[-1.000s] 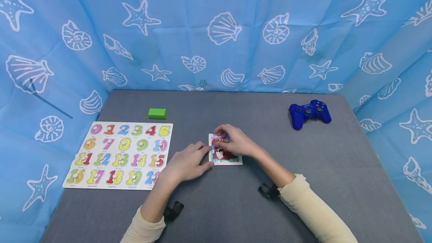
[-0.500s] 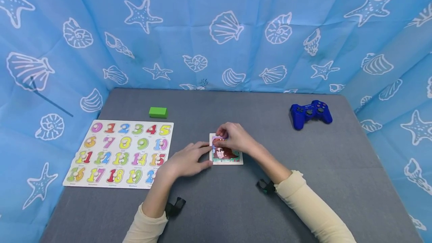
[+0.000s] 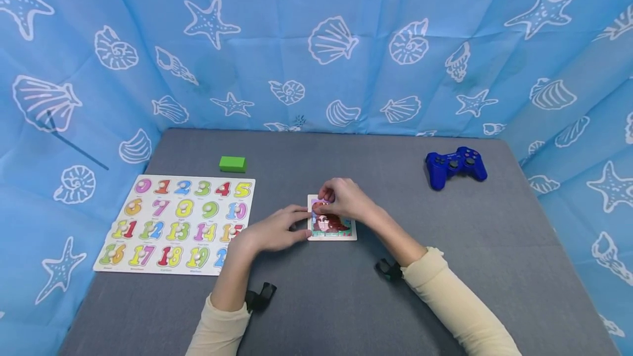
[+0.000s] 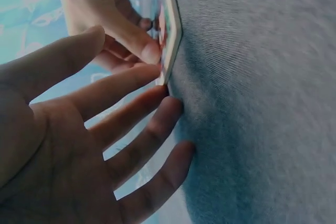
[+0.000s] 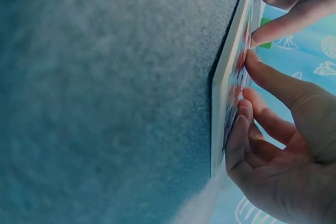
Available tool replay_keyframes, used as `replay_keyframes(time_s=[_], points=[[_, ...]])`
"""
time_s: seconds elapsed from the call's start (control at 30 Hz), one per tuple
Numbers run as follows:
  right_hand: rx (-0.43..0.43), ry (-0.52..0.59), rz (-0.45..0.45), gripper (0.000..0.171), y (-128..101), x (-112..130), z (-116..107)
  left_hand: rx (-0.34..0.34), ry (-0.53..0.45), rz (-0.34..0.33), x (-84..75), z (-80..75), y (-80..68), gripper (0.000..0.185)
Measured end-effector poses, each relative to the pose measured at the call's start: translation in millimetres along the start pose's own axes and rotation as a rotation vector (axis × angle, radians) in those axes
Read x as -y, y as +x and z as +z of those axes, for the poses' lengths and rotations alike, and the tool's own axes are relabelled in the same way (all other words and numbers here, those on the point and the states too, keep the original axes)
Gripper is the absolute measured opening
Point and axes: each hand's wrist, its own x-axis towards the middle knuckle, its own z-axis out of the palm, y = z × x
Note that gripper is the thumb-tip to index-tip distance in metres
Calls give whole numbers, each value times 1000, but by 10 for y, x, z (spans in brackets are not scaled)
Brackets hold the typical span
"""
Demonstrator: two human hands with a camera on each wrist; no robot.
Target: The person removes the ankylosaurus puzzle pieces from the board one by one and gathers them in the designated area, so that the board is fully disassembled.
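A small square picture puzzle (image 3: 333, 224) with a pale border and a red-haired figure lies flat on the grey table. My right hand (image 3: 346, 200) bends over its upper left part, thumb and curled fingers pinching at the picture's face. In the right wrist view, the thumb (image 5: 273, 77) and bent fingertips meet the board's surface a little apart; any loose piece between them is hidden. Along the left edge lies my left hand (image 3: 274, 229), its fingers fairly straight and spread. The left wrist view has its index fingertip (image 4: 152, 71) right at the board's edge.
Left of the hands lies a white number board (image 3: 173, 224) with knobbed numerals; the left forearm covers its lower right corner. Behind it sits a green block (image 3: 233, 164). A blue game controller (image 3: 456, 166) rests at the back right. A blue seashell curtain (image 3: 296, 43) surrounds the table.
The left thumb has slid slightly up the puzzle's left edge, away from the lower corner. The right hand stays at the upper left of the picture, barely shifting.
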Motion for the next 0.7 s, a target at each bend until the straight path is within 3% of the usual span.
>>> replay_keyframes(time_s=[0.33, 0.7], points=[[68, 50, 36, 29, 10, -5, -14, -11, 15, -11, -16, 9, -1, 48], [25, 51, 31, 30, -18, -32, 13, -27, 126, -121, -115, 100, -12, 49]])
